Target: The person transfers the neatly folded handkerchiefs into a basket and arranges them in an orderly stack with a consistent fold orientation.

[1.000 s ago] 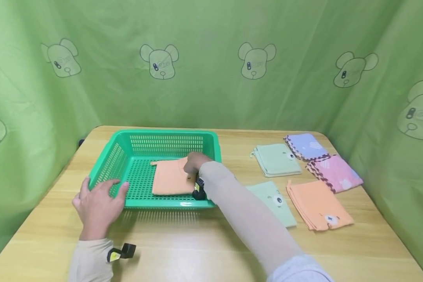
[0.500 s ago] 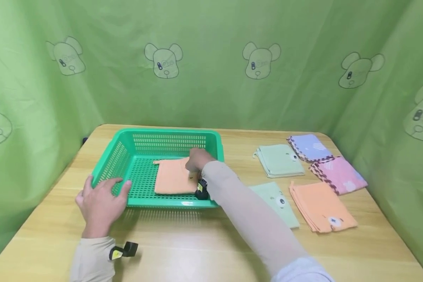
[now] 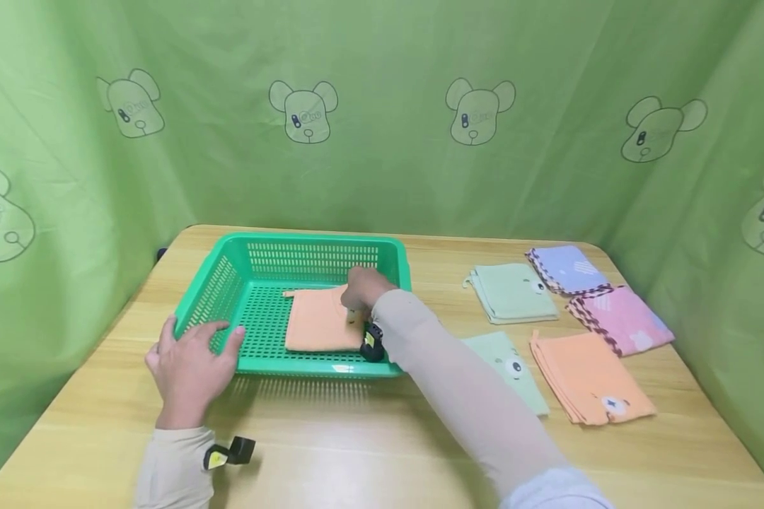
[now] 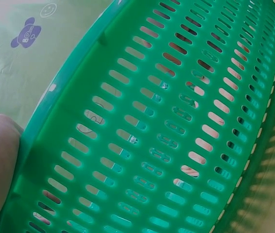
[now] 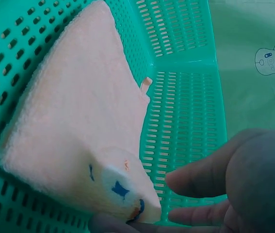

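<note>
A green plastic basket [image 3: 323, 365] stands on the left of the table. My left hand [image 3: 194, 367] holds its near left corner, with fingers reaching over the rim; in the left wrist view only part of that hand shows beside the rim. A folded orange towel [image 3: 318, 325] lies on the basket floor toward the right. At the towel's far right corner is my right hand [image 3: 364, 288], reaching down into the basket. In the right wrist view the thumb [image 5: 198, 177] stands apart from the towel, while fingertips touch the edge by its printed face.
Right of the basket lie two green towels [image 3: 516, 293], another folded orange towel [image 3: 592, 378], a purple towel [image 3: 569, 268] and a pink towel [image 3: 624, 318]. The wooden table [image 3: 318, 452] is enclosed by a green curtain [image 3: 388, 184] with bear prints.
The whole head view shifts slightly, so everything sits a little farther right. Both hands keep their places on the basket and at the orange towel.
</note>
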`<state>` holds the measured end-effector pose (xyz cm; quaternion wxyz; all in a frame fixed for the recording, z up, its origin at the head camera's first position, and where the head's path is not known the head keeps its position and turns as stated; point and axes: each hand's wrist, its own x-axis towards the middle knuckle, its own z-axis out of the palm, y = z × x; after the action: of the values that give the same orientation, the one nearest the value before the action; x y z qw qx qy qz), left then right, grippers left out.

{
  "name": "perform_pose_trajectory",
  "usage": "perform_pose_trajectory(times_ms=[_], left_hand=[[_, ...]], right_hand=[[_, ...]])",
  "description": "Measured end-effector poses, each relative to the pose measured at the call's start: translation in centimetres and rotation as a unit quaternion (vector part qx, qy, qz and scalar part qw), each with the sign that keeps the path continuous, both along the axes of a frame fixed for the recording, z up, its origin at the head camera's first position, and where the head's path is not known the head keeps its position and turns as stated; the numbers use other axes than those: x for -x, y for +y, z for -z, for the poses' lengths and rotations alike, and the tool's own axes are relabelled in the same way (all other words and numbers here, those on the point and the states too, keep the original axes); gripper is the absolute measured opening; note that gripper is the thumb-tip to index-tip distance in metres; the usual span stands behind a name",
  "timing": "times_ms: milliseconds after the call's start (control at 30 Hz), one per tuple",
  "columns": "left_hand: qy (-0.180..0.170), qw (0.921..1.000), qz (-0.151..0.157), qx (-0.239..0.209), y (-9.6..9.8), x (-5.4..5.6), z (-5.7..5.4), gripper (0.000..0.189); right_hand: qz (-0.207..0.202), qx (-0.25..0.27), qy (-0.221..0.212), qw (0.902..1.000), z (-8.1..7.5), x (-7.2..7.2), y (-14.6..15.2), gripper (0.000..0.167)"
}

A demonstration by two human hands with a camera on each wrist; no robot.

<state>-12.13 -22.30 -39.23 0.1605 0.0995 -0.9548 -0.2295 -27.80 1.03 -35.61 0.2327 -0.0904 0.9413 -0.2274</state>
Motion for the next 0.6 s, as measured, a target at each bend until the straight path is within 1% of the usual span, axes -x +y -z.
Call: perform_pose_trajectory(times_ms=[67, 200, 267, 400, 600], left_hand=[[0.001, 1.0, -0.001, 0.001, 0.0, 0.0, 0.0, 0.056], [-0.002, 1.0, -0.002, 0.002, 0.1, -0.1, -0.1, 0.056], [-0.005, 1.0, -0.002, 0.002, 0.1, -0.1, -0.1, 0.056], [-0.004, 1.0, -0.002, 0.001, 0.1, -0.2, -0.2, 0.056], [0.001, 1.0, -0.001, -0.001, 0.1, -0.1, -0.2, 0.055]], right_hand=[[0.0, 0.001, 0.0, 1.0, -0.1, 0.0, 0.0, 0.024], [0.007, 0.007, -0.009, 0.9999, -0.3, 0.1, 0.3, 0.044], [0.011, 0.01, -0.015, 0.9998, -0.3, 0.2, 0.4, 0.05], [0.016, 0.013, -0.017, 0.9996, -0.5, 0.3, 0.7, 0.052], [0.018, 0.043, -0.014, 0.9988, -1.1, 0.3, 1.1, 0.052]])
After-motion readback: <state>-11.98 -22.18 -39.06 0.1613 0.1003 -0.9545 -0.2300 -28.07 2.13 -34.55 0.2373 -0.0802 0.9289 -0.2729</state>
